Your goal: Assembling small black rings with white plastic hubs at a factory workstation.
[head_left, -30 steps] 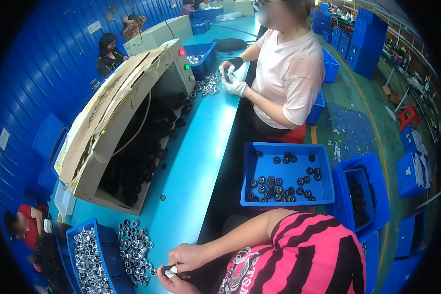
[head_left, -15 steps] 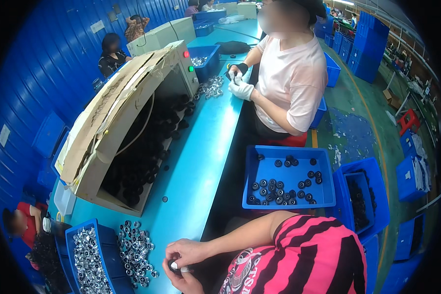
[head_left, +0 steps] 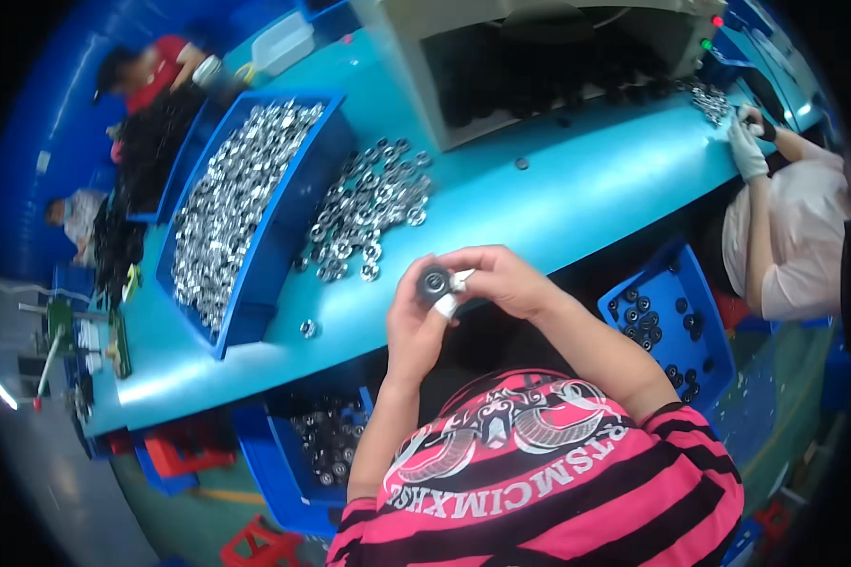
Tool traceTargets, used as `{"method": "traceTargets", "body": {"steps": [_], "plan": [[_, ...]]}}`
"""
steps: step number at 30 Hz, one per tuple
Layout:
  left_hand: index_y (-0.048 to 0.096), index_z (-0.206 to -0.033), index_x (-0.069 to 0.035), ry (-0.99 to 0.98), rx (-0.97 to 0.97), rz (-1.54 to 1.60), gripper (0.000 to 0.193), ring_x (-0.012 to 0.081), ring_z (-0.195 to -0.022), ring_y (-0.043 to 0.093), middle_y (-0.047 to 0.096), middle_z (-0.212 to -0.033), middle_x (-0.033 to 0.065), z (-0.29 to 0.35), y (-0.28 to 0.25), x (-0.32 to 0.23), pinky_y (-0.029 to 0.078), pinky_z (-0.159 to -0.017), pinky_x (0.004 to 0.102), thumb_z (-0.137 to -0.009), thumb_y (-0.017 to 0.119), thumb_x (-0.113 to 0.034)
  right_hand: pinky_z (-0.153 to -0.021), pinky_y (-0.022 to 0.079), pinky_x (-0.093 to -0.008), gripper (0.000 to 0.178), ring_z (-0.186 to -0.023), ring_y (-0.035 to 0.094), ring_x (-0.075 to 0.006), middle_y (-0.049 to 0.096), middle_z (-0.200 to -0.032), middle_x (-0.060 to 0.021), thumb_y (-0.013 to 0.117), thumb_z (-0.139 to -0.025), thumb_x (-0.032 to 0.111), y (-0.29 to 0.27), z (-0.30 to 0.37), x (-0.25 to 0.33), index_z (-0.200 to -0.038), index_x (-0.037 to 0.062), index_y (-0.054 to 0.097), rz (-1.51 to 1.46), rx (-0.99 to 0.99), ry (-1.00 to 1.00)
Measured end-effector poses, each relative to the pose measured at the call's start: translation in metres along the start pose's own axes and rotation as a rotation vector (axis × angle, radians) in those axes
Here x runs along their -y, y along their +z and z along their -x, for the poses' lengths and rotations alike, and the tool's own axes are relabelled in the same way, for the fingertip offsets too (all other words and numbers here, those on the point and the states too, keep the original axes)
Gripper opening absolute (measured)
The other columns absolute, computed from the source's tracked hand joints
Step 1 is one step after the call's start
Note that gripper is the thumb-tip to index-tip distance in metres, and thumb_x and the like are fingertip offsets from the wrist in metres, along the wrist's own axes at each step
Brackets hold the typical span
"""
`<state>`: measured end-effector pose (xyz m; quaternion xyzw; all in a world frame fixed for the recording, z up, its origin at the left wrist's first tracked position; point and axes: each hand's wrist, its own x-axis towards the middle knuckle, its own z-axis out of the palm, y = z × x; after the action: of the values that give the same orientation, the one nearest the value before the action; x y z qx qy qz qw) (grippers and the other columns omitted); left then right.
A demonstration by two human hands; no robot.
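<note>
Black round part (head_left: 434, 282) is clamped in the left grip (head_left: 412, 323), fingers curled around it; right grip (head_left: 503, 282) is set against its side, whether clamped cannot be told. Part is held near the front edge of the tabletop (head_left: 501, 213). One silvery ring (head_left: 308, 329) is left alone; a loose ring pile (head_left: 373, 203) is spread beside a blue bin (head_left: 286, 231), filled with more. Black pieces are scattered in a blue tray (head_left: 709, 300) at right.
</note>
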<state>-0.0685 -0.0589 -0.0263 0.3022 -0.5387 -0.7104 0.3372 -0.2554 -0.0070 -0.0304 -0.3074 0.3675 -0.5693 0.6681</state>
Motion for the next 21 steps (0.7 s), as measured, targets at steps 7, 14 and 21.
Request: {"method": "traceTargets", "body": {"steps": [7, 14, 21], "plan": [[0.051, -0.151, -0.003, 0.05, -0.056, -0.11, 0.059, 0.0141, -0.102, 0.07, 0.07, -0.125, 0.0082, 0.01, 0.003, 0.009, 0.057, -0.072, 0.0247, -0.096, 0.072, 0.0, -0.093, 0.059, -0.0331, 0.042, -0.104, 0.072, -0.0169, 0.073, -0.118, -0.0112, 0.067, -0.09, 0.001, 0.005, -0.003, -0.006, -0.132, -0.0054, 0.066, 0.117, -0.079, 0.036], [0.056, -0.146, -0.002, 0.296, -0.096, -0.605, 0.049, 0.0196, -0.109, 0.071, 0.071, -0.126, 0.0128, 0.01, 0.01, 0.005, 0.06, -0.079, 0.0306, -0.098, 0.066, 0.005, -0.092, 0.059, -0.0314, 0.039, -0.103, 0.072, -0.0169, 0.073, -0.114, -0.0103, 0.068, -0.091, 0.002, 0.004, -0.007, -0.024, -0.13, -0.0051, 0.068, 0.304, -0.182, -0.174], [0.047, -0.152, -0.001, 0.005, -0.121, 0.09, 0.06, 0.018, -0.101, 0.071, 0.069, -0.121, 0.012, 0.012, 0.004, -0.004, 0.063, -0.068, 0.0275, -0.097, 0.07, 0.003, -0.092, 0.06, -0.0303, 0.037, -0.1, 0.073, -0.0175, 0.073, -0.118, -0.0124, 0.062, -0.101, 0.007, 0.003, -0.003, 0.0, -0.135, -0.0048, 0.067, -0.027, -0.087, 0.02]]}}
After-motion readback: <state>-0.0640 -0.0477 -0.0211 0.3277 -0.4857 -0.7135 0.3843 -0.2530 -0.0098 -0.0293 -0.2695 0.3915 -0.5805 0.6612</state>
